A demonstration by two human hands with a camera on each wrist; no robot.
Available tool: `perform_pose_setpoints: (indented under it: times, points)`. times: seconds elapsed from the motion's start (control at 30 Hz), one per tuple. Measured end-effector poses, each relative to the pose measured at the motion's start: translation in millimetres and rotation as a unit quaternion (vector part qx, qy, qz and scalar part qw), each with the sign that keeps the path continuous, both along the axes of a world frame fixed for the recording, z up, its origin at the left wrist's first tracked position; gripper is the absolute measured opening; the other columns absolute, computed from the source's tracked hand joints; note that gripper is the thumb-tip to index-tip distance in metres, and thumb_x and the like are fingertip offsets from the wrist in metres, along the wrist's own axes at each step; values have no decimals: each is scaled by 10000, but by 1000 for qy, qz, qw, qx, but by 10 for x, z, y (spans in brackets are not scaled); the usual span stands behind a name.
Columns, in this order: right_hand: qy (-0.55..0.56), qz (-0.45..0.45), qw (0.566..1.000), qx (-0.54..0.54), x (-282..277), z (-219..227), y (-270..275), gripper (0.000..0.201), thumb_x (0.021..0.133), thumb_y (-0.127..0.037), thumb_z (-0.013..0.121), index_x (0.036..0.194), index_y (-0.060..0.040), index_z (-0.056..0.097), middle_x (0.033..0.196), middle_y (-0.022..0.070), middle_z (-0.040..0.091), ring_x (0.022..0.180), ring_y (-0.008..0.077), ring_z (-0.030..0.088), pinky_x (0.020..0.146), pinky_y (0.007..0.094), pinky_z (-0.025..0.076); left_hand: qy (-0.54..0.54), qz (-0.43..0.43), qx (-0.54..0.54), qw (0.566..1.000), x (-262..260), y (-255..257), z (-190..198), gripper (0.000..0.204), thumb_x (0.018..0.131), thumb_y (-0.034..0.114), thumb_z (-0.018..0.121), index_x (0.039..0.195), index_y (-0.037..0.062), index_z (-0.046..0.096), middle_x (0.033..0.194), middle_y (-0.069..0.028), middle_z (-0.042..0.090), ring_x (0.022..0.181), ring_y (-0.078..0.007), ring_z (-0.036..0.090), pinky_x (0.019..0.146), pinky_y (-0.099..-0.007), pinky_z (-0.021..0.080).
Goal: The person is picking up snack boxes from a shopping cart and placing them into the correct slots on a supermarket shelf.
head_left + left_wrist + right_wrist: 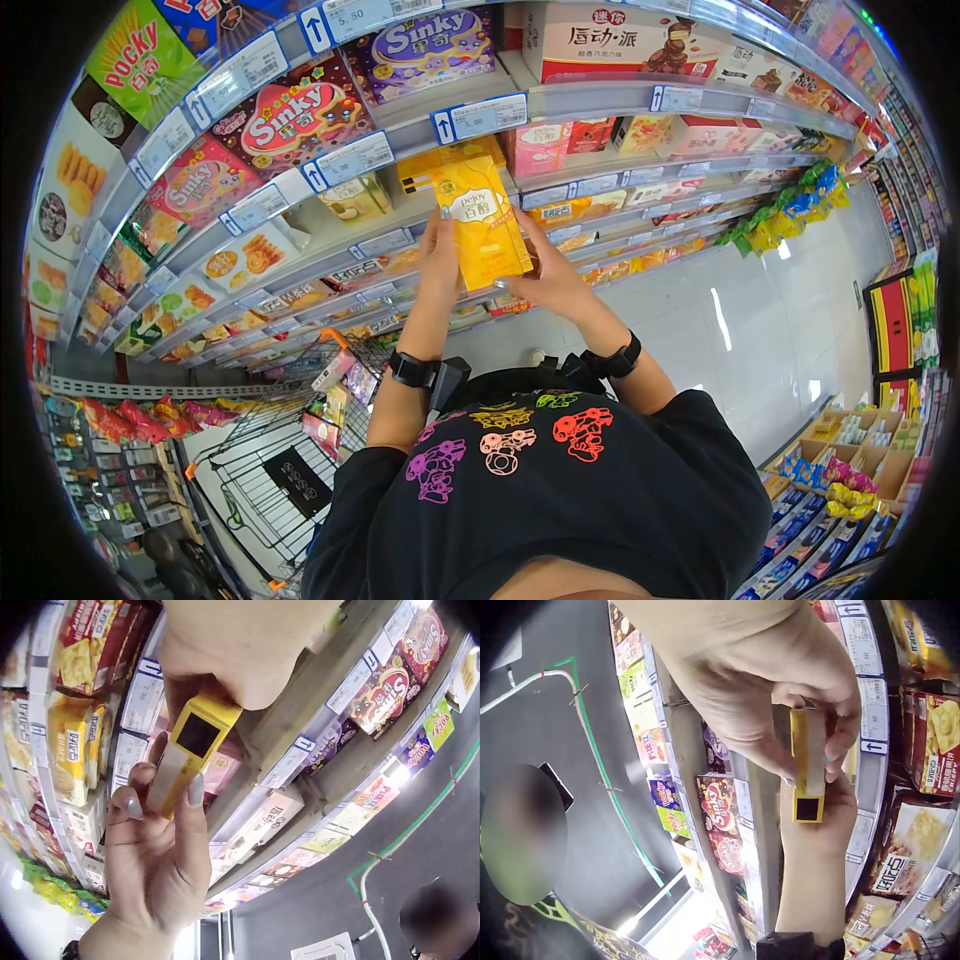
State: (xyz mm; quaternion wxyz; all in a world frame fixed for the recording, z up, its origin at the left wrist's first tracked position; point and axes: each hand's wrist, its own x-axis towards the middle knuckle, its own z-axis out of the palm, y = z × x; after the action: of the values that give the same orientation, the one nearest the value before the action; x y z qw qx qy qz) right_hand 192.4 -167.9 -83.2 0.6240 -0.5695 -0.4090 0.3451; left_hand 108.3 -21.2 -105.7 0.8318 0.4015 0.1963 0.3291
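Note:
Both hands hold a yellow Pejoy biscuit box in front of the shelf, its printed front facing up in the head view. The left hand grips its left edge, and the right hand holds the right edge near the lower corner. From the left wrist, the narrow side of the box shows between the left hand and the fingers of the right hand. In the right wrist view, the right hand's thumb and fingers pinch the box. More yellow packaging lies just behind it on the shelf.
Curved shelves carry Sinky boxes, a Pocky box and other snacks behind price tags. A shopping cart with several packs stands at lower left. Tiled floor extends to the right, with displays beyond.

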Motion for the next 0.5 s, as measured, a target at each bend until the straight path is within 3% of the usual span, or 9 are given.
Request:
perform_pose_setpoints:
  times: [0.2,0.3,0.5]
  points:
    - [70,-25,997,-5,18,53,-13,827,717,64,593,1418,-132,201,1163,112,511,888,117,559,596,221,487,27,-22,132,991,-2,-41,-43,470,951,192,418,1375,40,285,1261,-86,480,1095,-150,498,896,-261,415]
    - [57,-79,995,7,77,-5,83,826,718,52,614,1415,-132,213,1144,112,520,841,107,571,548,211,480,58,-35,166,984,24,-97,-19,489,935,145,441,1379,30,271,1279,-88,466,1112,-145,483,920,-258,393]
    - [81,-65,995,3,157,-32,92,808,723,8,648,1407,-116,236,1102,104,540,766,115,588,531,217,477,84,-78,129,985,-32,-158,-38,535,885,39,499,1370,10,274,1275,-100,466,1130,-172,478,935,-277,389]
